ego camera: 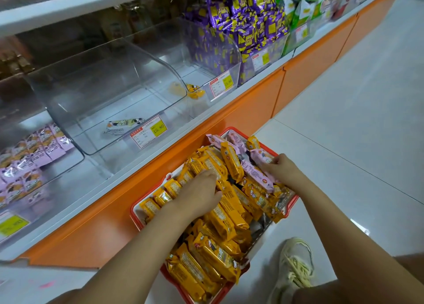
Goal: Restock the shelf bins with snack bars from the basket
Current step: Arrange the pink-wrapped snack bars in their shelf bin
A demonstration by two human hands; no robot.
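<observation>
Bin at far left (68,163): clear plastic, on the shelf, holding rows of pink-wrapped packs (29,156) laid side by side.
Middle bin (110,74): clear, with a curved front wall; one pale single bar (125,124) lies on its floor near the front.
Price tag (149,131): red-edged with a yellow patch, on the front of the middle bin, just right of the single bar.
Shelf base (91,223): orange panel running diagonally below the bins.
Basket (133,210): red-rimmed, on the floor against the shelf base, heaped with snack bars.
Left hand (197,191): palm down on the heap, fingers bent down among the yellow bars (220,221) with the thumb on the other side, gripping a bunch.
Small yellow packets (195,92): a few lie in the next clear bin along the shelf.
Purple packets (241,28): piled high in the bin beyond.
Pink bars (258,175): at the basket's far right corner, lying over the yellow bars.
Right hand (282,168): fingers curled round the ends of the pink bars, holding them.
Shoe (296,264): pale, laced, on the white tiled floor (344,120) just right of the basket.
Green packets (302,5): stacked at the shelf's right end.
</observation>
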